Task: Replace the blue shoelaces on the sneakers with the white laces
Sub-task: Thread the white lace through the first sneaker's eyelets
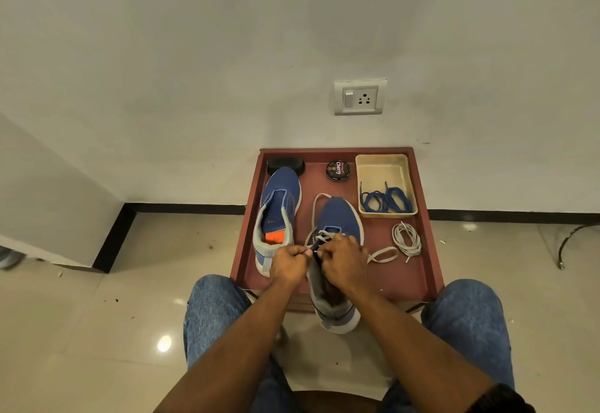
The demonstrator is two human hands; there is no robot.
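- The lacing of the right-hand sneaker (337,234) with a white lace (319,237) is judged to be the step in hand; the blue shoelaces (386,201) are already out and lie in the cream tray (360,165), well beyond the fingers.
- The left hand (290,265) is curled, and a lace end appears to be pinched between thumb and forefinger just over the sneaker's eyelets.
- The right hand (344,261) is likewise curled round the lace, its fingertips (319,252) almost touching those of the left hand.
- Loops of the white lace are seen trailing past the fingers, round the toe and out to the right of the right hand.
- The other sneaker (279,214), unlaced, stands just left of the left hand; a coiled second white lace (407,239) lies right of the right hand.
- Next, the pinched tip is judged to need guiding through the next eyelet, then drawing taut with both sides kept even.
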